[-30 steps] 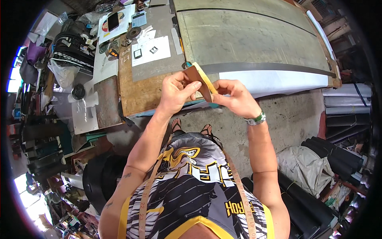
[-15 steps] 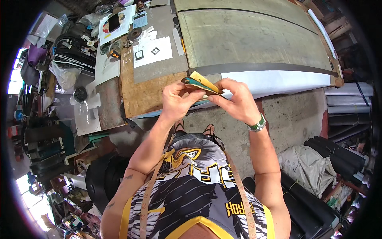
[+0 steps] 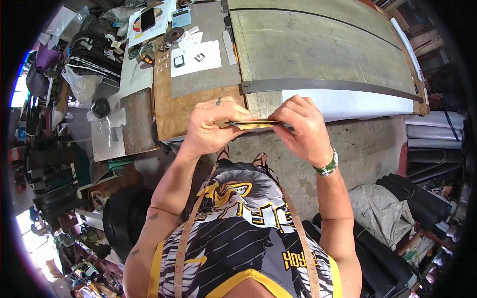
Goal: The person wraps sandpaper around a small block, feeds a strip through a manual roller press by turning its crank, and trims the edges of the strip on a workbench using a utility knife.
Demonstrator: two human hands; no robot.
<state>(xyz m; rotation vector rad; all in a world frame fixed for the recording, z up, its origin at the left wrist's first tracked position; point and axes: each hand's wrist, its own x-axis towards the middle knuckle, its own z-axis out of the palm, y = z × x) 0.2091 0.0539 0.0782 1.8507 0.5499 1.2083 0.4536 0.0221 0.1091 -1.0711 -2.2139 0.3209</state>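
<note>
Between my two hands is a small flat layered piece, seen nearly edge-on, with a yellowish face and dark edges. Its exact kind cannot be told. My left hand pinches its left end between thumb and fingers. The right end is gripped by my right hand, its fingers curled over the top and the thumb below. Both hands hold the piece above the table's near edge, in front of my body. A green and white beaded bracelet circles my right wrist.
A long metal strip lies along the worktable over white sheet material. A phone, a calculator and a paper with small frames lie at the back left. Dark rolls stand at right.
The piece has turned from slanted, with yellow and green faces showing, to level and nearly edge-on. My left hand has shifted left and both hands have changed their grip.
</note>
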